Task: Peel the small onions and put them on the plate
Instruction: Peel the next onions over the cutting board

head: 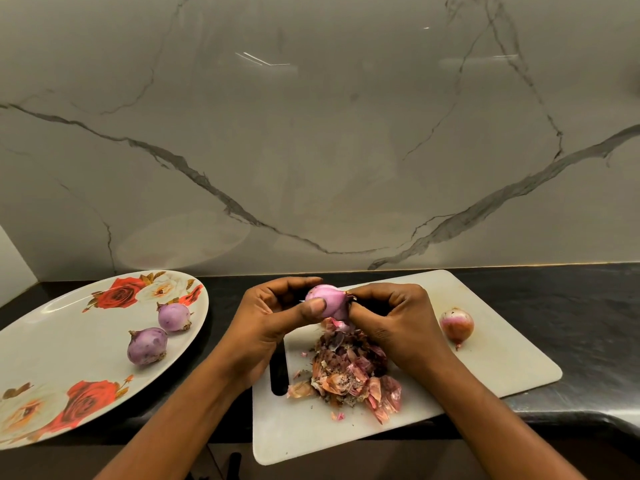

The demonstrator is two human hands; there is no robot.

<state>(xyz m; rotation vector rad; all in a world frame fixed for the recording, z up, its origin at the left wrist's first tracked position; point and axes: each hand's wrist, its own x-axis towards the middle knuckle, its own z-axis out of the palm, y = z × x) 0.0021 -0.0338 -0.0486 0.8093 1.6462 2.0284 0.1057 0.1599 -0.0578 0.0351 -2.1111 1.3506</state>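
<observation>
My left hand grips a small purple onion above the white cutting board, thumb pressed on its front. My right hand pinches at the onion's right end, where a bit of skin sticks out. Below them lies a heap of brown and pink peels. An onion still in its skin rests on the board to the right. Two peeled purple onions lie on the oval rose-patterned plate at the left.
The board and plate sit on a black countertop against a grey marbled wall. The counter's front edge curves inward at the lower right. The board's handle slot is near my left wrist.
</observation>
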